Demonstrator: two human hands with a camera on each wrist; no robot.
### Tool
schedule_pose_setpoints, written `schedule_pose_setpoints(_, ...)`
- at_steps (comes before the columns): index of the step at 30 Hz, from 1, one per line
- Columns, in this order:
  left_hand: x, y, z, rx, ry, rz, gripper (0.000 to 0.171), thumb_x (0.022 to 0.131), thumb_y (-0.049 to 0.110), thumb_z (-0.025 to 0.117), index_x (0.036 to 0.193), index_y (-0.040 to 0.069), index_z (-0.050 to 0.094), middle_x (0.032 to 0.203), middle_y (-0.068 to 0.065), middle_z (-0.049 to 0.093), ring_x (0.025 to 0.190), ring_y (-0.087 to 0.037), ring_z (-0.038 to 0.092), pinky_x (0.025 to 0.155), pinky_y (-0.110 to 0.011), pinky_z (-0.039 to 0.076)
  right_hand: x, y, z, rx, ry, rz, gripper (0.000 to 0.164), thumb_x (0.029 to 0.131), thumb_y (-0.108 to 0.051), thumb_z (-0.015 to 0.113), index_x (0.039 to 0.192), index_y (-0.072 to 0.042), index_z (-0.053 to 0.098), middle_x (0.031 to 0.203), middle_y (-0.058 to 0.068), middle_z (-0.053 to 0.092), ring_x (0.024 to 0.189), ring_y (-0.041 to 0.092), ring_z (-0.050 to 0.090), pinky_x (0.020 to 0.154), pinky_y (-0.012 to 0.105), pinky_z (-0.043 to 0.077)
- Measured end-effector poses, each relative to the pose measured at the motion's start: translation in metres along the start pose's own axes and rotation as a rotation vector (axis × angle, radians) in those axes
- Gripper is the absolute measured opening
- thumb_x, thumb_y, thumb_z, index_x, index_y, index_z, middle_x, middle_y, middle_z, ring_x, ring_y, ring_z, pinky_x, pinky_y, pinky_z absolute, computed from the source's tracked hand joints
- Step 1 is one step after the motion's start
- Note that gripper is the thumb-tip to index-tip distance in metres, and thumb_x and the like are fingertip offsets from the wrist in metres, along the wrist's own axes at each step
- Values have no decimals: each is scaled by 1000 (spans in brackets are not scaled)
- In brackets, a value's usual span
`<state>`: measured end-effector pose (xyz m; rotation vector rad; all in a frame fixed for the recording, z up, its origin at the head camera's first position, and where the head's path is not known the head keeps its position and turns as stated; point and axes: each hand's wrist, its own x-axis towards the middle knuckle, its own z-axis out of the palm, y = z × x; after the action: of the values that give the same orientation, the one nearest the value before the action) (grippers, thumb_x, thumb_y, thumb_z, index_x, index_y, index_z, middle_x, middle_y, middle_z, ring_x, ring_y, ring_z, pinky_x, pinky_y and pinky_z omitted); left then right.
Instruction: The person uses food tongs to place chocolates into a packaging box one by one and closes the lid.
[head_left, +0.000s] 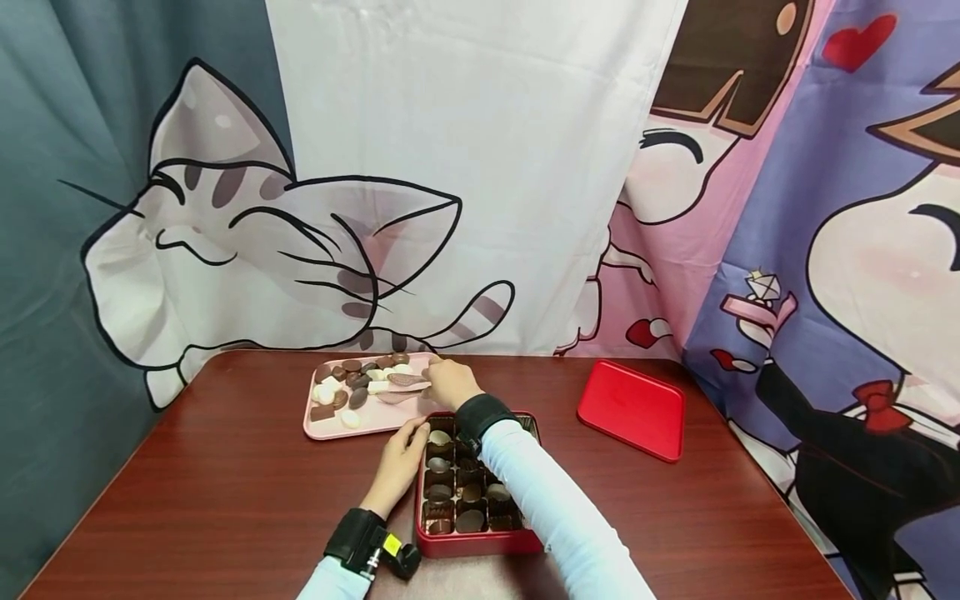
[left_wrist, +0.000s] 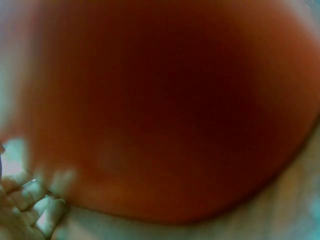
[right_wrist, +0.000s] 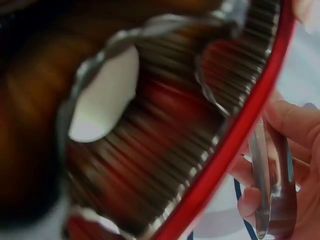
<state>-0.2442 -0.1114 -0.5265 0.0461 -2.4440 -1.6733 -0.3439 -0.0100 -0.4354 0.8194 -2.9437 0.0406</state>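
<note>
My right hand (head_left: 452, 383) grips metal tongs (right_wrist: 272, 190) over the right side of a pink tray (head_left: 318, 429). The tong tips point left, among the pieces there. Brown and white chocolates (head_left: 358, 397) lie on the tray, mostly on its left and back parts. My left hand (head_left: 397, 467) rests against the left rim of a red box (head_left: 480, 546), fingers at its far left corner. Inside the box, dark divided compartments hold several round chocolates (head_left: 470, 522). The right forearm hides the box's right side. In the right wrist view, a white chocolate (right_wrist: 107, 97) shows in a ridged compartment.
A red lid (head_left: 633, 410) lies on the brown table (head_left: 247, 483), to the right of the box. Behind the table hang printed cloths (head_left: 480, 150) with cartoon figures. The pink tray stands just beyond the box, near the table's back edge.
</note>
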Motion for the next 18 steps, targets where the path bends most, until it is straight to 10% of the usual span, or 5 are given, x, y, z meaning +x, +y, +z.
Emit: schedule_pose_setpoints(18, -1, 2, 0, -11, 3, 0, 37, 107, 27, 48, 131, 4, 65, 134, -20, 67, 129, -38, 60, 109, -53, 47, -9, 9, -2, -29, 99, -10, 11, 89, -25, 75, 98, -22, 80, 105, -2, 73, 95, 17, 73, 73, 36, 60)
